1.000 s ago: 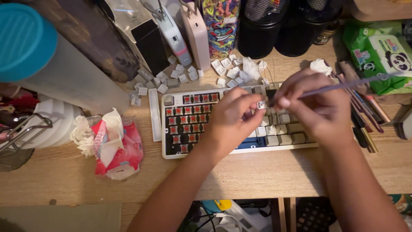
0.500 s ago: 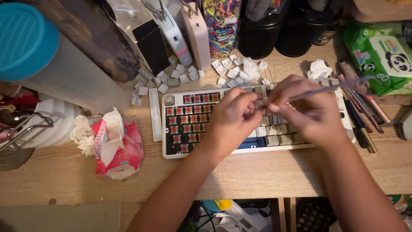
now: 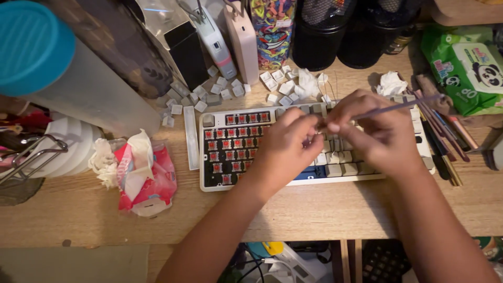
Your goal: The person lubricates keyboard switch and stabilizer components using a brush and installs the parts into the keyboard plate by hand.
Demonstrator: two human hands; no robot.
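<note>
Both hands meet above the keyboard (image 3: 230, 152), which lies mid-bench (image 3: 314, 209), its left half stripped to red switches. Left hand (image 3: 285, 149) fingers pinch something small, too hidden to tell. Right hand (image 3: 374, 131) fingers pinch a thin purple brush (image 3: 403, 106). Loose keycaps (image 3: 220, 86) lie behind. Clear jar (image 3: 271, 31) holds coloured bands; black mesh cups (image 3: 319, 34) contents unclear.

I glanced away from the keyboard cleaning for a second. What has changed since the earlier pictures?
Little. The left hand and right hand stay pinched together over the keyboard, the right still holding the thin brush, whose handle now tilts slightly flatter. Loose keycaps and the tissue pack have not moved.
</note>
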